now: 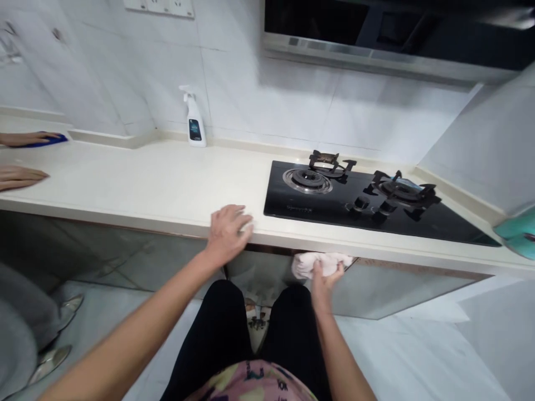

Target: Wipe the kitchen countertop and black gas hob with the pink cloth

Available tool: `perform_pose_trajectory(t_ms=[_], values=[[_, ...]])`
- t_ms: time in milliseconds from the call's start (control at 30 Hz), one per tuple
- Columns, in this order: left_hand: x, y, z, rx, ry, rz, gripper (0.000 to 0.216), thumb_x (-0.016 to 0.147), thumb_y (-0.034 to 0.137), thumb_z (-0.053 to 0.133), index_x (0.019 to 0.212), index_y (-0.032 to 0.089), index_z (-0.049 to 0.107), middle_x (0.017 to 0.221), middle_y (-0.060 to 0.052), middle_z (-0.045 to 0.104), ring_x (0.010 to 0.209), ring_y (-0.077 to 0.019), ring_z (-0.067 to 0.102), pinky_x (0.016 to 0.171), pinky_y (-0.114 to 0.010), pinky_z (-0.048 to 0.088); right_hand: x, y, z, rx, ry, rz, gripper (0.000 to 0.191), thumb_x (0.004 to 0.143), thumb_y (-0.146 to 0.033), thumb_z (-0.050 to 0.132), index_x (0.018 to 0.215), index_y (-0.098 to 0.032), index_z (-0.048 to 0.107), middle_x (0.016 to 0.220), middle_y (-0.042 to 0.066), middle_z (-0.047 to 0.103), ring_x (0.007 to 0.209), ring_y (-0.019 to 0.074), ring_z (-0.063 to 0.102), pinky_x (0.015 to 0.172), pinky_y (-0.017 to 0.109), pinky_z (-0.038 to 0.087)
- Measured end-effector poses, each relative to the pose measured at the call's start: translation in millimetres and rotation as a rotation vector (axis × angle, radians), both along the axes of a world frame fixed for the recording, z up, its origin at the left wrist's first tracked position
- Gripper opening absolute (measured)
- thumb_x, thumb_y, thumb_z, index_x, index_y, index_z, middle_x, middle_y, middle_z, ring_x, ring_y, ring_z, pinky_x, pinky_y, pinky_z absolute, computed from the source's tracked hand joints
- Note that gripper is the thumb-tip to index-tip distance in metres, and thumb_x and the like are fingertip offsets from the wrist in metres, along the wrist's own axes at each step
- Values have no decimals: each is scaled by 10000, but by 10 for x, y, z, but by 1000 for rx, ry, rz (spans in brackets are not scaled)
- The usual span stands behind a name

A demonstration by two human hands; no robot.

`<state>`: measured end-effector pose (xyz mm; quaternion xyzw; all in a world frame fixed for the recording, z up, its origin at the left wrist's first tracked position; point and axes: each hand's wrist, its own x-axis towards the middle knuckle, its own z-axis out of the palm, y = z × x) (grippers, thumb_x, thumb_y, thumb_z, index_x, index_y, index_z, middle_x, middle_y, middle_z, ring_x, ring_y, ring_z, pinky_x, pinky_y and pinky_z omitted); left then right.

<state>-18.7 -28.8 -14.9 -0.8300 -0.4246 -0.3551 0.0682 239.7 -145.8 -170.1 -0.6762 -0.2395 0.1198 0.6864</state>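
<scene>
Bare countertop [137, 184] left of hob [359, 203]; spray bottle [194, 120] against back wall.

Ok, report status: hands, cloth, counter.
Left hand flat on counter edge, empty. Right hand grips pale cloth below counter lip. Another person's hands far left; spray bottle at wall.

Bright, even light; blurred, warped edges
</scene>
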Motion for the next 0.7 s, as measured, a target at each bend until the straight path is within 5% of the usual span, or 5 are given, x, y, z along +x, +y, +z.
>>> perform_pose_trajectory(t_ms=[167,267,367,567,700], values=[[323,-347,-433,61,-39,-32,359,968,345,612,1314,277,680,1469,-112,636,1419,-337,506,1232,-571,231,891,-191,212,11,27,-188,853,883,-616,477,1519,-182,110,1603,232,339,1474,282,441,1239,537,366],[434,-291,-590,37,-67,11,405,931,386,654,1323,289,672,1449,-117,639,1408,-371,497,1250,-604,155,980,-120,264,-5,15,-192,808,896,-564,439,1516,-203,65,1611,218,313,1487,269,426,1234,539,378],[476,-226,-654,23,-66,24,438,919,428,656,1335,293,661,1457,-113,624,1418,-382,471,1255,-609,124,462,70,168,-29,2,-126,826,915,-607,438,1518,-194,51,1583,246,302,1459,292,442,1191,558,425],[451,-244,-656,82,-32,46,444,959,481,607,1348,271,655,1451,-116,633,1417,-359,470,1253,-580,146,-1207,563,14,-12,-58,220,918,898,-723,537,1485,-173,95,1473,254,403,1289,282,538,1075,511,522],[424,-228,-655,62,-43,33,426,967,479,604,1340,285,672,1446,-106,645,1407,-353,488,1254,-567,149,-1620,717,21,8,-51,307,718,965,-676,442,1446,-209,183,1414,202,476,1198,235,574,1036,475,549]])
